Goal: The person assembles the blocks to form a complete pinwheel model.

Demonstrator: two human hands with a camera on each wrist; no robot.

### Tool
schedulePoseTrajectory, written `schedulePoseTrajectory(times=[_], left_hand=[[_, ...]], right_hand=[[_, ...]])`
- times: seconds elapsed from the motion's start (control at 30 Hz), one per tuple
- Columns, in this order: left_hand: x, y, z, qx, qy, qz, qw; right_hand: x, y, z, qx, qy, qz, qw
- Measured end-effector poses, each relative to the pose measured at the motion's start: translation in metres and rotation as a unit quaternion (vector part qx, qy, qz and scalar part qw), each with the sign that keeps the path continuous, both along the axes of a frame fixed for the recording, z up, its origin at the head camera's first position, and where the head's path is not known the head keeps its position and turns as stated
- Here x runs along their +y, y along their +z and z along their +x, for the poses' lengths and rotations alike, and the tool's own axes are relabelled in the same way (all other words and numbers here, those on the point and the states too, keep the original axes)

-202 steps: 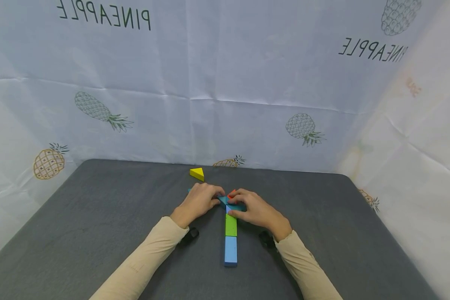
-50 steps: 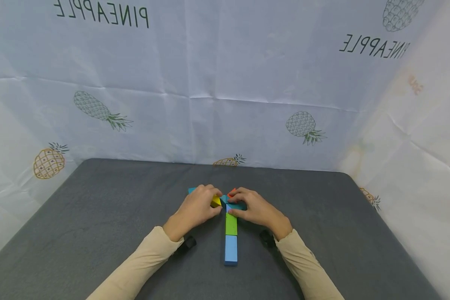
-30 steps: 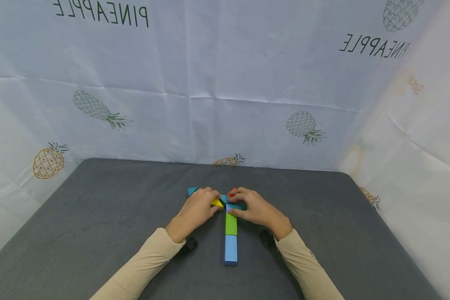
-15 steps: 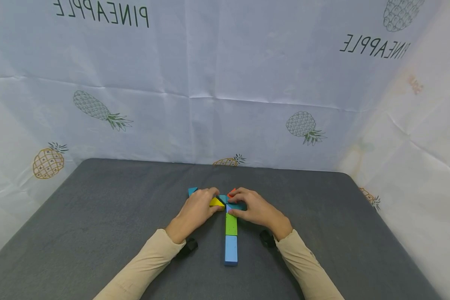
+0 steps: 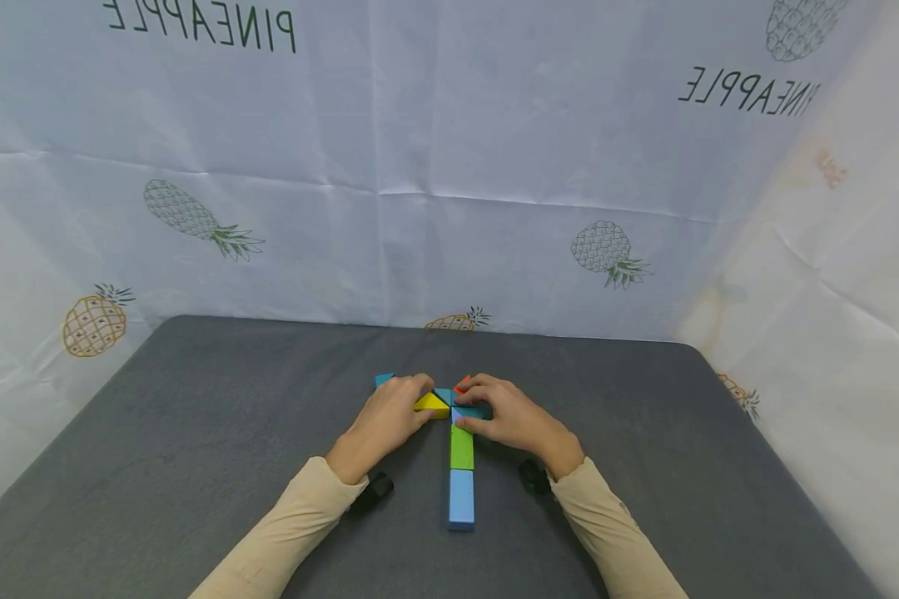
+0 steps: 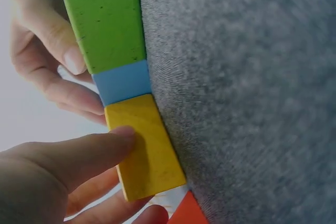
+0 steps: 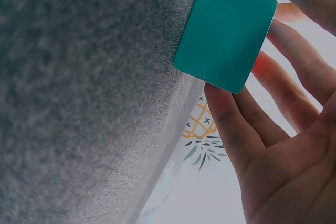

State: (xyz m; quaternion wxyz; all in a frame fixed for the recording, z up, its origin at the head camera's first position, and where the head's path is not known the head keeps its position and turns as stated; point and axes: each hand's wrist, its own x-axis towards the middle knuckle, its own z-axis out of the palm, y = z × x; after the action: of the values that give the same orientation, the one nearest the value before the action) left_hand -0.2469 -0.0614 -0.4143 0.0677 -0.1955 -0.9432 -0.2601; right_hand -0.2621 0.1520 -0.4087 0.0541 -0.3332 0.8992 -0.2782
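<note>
My left hand (image 5: pixel 384 416) pinches a yellow triangular block (image 5: pixel 431 406) at the left side of a row of blocks. In the left wrist view its thumb presses the yellow face, right beside a narrow blue block (image 6: pixel 123 82). My right hand (image 5: pixel 517 422) holds a teal triangular block (image 5: pixel 476 412) on the row's right side; in the right wrist view a fingertip touches the end of the teal face (image 7: pixel 226 35). A blue triangular block (image 5: pixel 444 397) and a red block (image 5: pixel 462 383) sit at the row's far end, partly hidden by the fingers.
A green block (image 5: pixel 461 449) and a light blue block (image 5: pixel 461 499) continue the row toward the person. Another blue block (image 5: pixel 384 379) shows behind the left hand. The grey table (image 5: pixel 232 433) ends at a pineapple-print cloth (image 5: pixel 419 249).
The yellow triangular block, earlier lying near the table's far edge, has come to the row in the left hand, which then turned it and eased it against the row. The right hand stays put.
</note>
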Motion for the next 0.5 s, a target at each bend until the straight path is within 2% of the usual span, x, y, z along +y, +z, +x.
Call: schedulePoseTrajectory(times=[0.27, 0.5], left_hand=[[0.0013, -0.001, -0.0013, 0.014, 0.006, -0.006, 0.9999], [0.0013, -0.002, -0.0018, 0.009, 0.001, -0.008, 0.9999]], right_hand=[[0.0006, 0.0003, 0.0, 0.002, 0.001, 0.001, 1.0], [0.0013, -0.0005, -0.001, 0.006, 0.003, 0.005, 1.0]])
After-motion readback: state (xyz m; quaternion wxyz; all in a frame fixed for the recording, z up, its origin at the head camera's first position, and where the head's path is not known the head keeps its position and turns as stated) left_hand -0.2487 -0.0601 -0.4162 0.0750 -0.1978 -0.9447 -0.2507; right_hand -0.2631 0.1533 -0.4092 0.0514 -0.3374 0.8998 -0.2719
